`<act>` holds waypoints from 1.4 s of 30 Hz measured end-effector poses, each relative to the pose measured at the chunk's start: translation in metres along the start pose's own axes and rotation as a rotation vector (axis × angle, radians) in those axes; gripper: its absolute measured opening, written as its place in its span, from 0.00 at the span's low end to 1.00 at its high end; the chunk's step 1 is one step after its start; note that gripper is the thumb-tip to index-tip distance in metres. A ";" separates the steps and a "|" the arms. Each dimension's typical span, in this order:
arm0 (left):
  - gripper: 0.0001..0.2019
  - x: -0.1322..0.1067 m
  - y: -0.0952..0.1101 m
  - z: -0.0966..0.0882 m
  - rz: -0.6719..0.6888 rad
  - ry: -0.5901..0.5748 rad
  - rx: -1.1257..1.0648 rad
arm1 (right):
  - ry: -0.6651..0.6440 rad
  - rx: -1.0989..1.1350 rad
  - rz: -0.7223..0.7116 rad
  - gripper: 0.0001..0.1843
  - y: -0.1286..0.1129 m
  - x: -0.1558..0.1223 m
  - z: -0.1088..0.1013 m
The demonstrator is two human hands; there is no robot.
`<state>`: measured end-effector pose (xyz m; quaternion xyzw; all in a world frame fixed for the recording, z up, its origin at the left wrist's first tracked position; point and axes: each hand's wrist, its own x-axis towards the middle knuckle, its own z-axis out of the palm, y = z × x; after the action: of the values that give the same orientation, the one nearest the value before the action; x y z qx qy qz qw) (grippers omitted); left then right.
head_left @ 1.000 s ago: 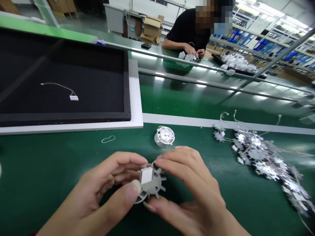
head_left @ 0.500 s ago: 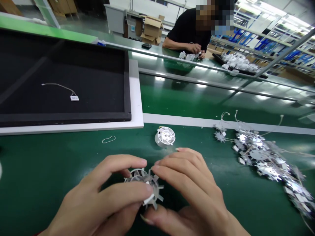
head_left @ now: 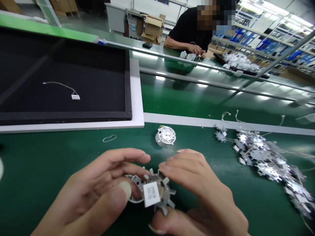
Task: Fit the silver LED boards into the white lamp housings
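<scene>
Near the front middle, my right hand (head_left: 197,190) pinches a star-shaped metal plate (head_left: 168,193) by its teeth, thumb below and fingers above. A white rectangular block with a printed label (head_left: 151,194) sits at the plate's left side, facing up. My left hand (head_left: 98,193) curls around a round white plastic housing (head_left: 135,197), its thumb raised beside it. The housing is partly hidden by my fingers and by the block. Beyond both hands, a similar round white housing with spokes (head_left: 165,136) rests on the green table.
At right lies a heap of star-shaped plates with wires (head_left: 261,154). A black padded tray (head_left: 103,117) at left holds one wired white block (head_left: 75,97). A small loop (head_left: 109,138) lies before it. Across the bench, a person (head_left: 184,32) handles small parts.
The star-shaped plate has shifted right and turned, so its labelled block shows. My left thumb has drawn back left off the plate, uncovering part of the housing.
</scene>
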<state>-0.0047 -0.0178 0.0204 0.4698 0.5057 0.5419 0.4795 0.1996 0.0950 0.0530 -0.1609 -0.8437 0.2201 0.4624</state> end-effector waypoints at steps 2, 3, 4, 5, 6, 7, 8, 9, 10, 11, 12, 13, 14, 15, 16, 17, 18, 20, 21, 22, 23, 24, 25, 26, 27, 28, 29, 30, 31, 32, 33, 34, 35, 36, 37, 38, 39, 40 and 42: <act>0.22 0.004 -0.001 0.002 -0.129 -0.163 -0.251 | 0.021 -0.009 -0.014 0.17 -0.001 -0.001 0.003; 0.23 0.005 0.000 0.005 -0.190 -0.203 -0.337 | 0.034 -0.019 -0.014 0.17 -0.002 -0.001 0.005; 0.23 0.006 0.002 0.008 -0.246 -0.216 -0.406 | 0.039 -0.032 -0.012 0.16 -0.002 -0.001 0.006; 0.22 0.007 0.005 0.011 -0.295 -0.180 -0.462 | 0.037 -0.046 -0.011 0.15 -0.002 -0.001 0.006; 0.22 0.007 0.008 0.014 -0.334 -0.152 -0.510 | 0.027 -0.062 -0.016 0.15 -0.002 -0.001 0.005; 0.23 0.008 0.011 0.016 -0.364 -0.130 -0.540 | 0.006 -0.074 -0.030 0.15 -0.001 -0.001 0.004; 0.22 0.010 0.013 0.017 -0.380 -0.118 -0.557 | -0.035 -0.081 -0.043 0.16 0.000 -0.001 0.002; 0.21 0.011 0.014 0.017 -0.386 -0.127 -0.566 | -0.062 -0.077 -0.049 0.17 0.000 0.000 0.000; 0.19 0.013 0.014 0.016 -0.383 -0.142 -0.563 | -0.083 -0.059 -0.041 0.17 0.001 0.000 -0.003; 0.16 0.014 0.014 0.015 -0.364 -0.159 -0.560 | -0.108 -0.030 -0.022 0.16 0.002 0.001 -0.006; 0.14 0.015 0.014 0.013 -0.338 -0.171 -0.557 | -0.136 0.007 0.009 0.14 0.003 0.001 -0.008; 0.12 0.017 0.014 0.012 -0.320 -0.173 -0.549 | -0.161 0.044 0.045 0.11 0.004 0.002 -0.011; 0.11 0.017 0.014 0.011 -0.303 -0.169 -0.535 | -0.178 0.079 0.079 0.09 0.004 0.002 -0.012; 0.10 0.018 0.015 0.010 -0.296 -0.169 -0.513 | -0.189 0.109 0.109 0.08 0.005 0.003 -0.014; 0.09 0.018 0.015 0.010 -0.291 -0.163 -0.495 | -0.193 0.136 0.137 0.09 0.005 0.003 -0.014; 0.09 0.018 0.016 0.010 -0.294 -0.164 -0.477 | -0.187 0.163 0.164 0.10 0.004 0.004 -0.015; 0.08 0.018 0.016 0.010 -0.303 -0.167 -0.460 | -0.185 0.192 0.194 0.10 0.004 0.004 -0.015; 0.08 0.016 0.016 0.009 -0.312 -0.193 -0.440 | -0.200 0.254 0.264 0.10 0.003 0.005 -0.016; 0.08 0.015 0.016 0.008 -0.313 -0.196 -0.425 | -0.215 0.285 0.299 0.10 0.003 0.005 -0.016; 0.09 0.015 0.016 0.007 -0.311 -0.193 -0.404 | -0.233 0.319 0.330 0.10 0.002 0.005 -0.017; 0.10 0.014 0.016 0.005 -0.320 -0.179 -0.381 | -0.250 0.355 0.369 0.10 0.002 0.006 -0.018; 0.11 0.013 0.015 0.003 -0.344 -0.158 -0.363 | -0.272 0.390 0.417 0.09 0.002 0.006 -0.019; 0.12 0.012 0.015 0.002 -0.377 -0.140 -0.346 | -0.297 0.420 0.476 0.08 0.001 0.007 -0.020; 0.14 0.011 0.014 0.000 -0.423 -0.118 -0.329 | -0.320 0.445 0.538 0.08 0.000 0.008 -0.021; 0.15 0.010 0.014 -0.001 -0.470 -0.101 -0.313 | -0.342 0.463 0.599 0.08 0.000 0.009 -0.021; 0.17 0.008 0.013 -0.002 -0.507 -0.092 -0.298 | -0.362 0.477 0.647 0.09 -0.001 0.010 -0.022; 0.18 0.007 0.012 -0.003 -0.523 -0.086 -0.283 | -0.374 0.488 0.679 0.10 -0.002 0.010 -0.022; 0.19 0.006 0.011 -0.004 -0.526 -0.087 -0.266 | -0.380 0.499 0.695 0.10 -0.003 0.011 -0.022; 0.20 0.005 0.011 -0.004 -0.525 -0.084 -0.253 | -0.382 0.507 0.708 0.11 -0.003 0.011 -0.022; 0.19 0.004 0.010 -0.003 -0.521 -0.087 -0.249 | -0.388 0.513 0.721 0.11 -0.004 0.011 -0.021; 0.18 0.004 0.011 -0.002 -0.514 -0.096 -0.265 | -0.396 0.516 0.735 0.10 -0.004 0.011 -0.021; 0.17 0.004 0.011 -0.001 -0.518 -0.105 -0.294 | -0.401 0.521 0.747 0.10 -0.004 0.010 -0.020; 0.15 0.005 0.013 0.000 -0.528 -0.126 -0.341 | -0.408 0.526 0.758 0.10 -0.004 0.010 -0.020; 0.14 0.006 0.014 0.001 -0.539 -0.158 -0.397 | -0.417 0.532 0.765 0.09 -0.004 0.009 -0.020; 0.14 0.007 0.015 0.002 -0.554 -0.195 -0.455 | -0.425 0.535 0.768 0.09 -0.004 0.008 -0.020; 0.14 0.008 0.017 0.003 -0.567 -0.231 -0.506 | -0.429 0.532 0.761 0.09 -0.004 0.007 -0.020; 0.14 0.009 0.018 0.004 -0.584 -0.255 -0.538 | -0.429 0.516 0.747 0.09 -0.004 0.006 -0.020; 0.14 0.010 0.018 0.005 -0.594 -0.270 -0.548 | -0.427 0.484 0.724 0.09 -0.004 0.004 -0.020; 0.15 0.010 0.018 0.006 -0.614 -0.265 -0.540 | -0.404 0.378 0.655 0.09 -0.005 0.002 -0.020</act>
<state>-0.0009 -0.0076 0.0385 0.2206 0.3960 0.4222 0.7851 0.2154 0.0965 0.0664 -0.2865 -0.7665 0.5332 0.2148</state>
